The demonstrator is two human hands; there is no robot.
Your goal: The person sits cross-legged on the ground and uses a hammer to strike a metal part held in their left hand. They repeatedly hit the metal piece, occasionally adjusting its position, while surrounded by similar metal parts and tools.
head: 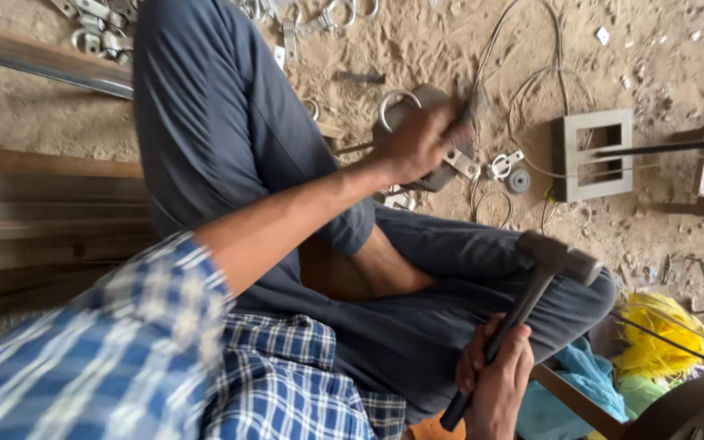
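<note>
Your left hand (417, 143) reaches out over the sandy ground (417, 49) and closes its fingers around a thin dark tool (470, 110), pressing it down onto a flat metal plate (442, 175) that lies on the sand just past your crossed legs; what kind of tool it is you cannot tell, since your fist hides most of it. A metal ring (397, 106) lies touching the far edge of that plate, just beside your knuckles. Your right hand (499, 379) is wrapped tight around the dark handle of a hammer (531, 289), held low beside your knee, its heavy grey head tilted up and away, well apart from the plate. So your two hands are far apart, each clamped on its own tool. Just to the right of the plate lie a small bracket (503, 165) and a little round wheel (519, 181), with a square metal frame (598, 155) standing beyond them. Loose wire (523, 90) loops over the sand near the frame. A bunch of yellow strands (657, 334) sits beside your right knee.
</note>
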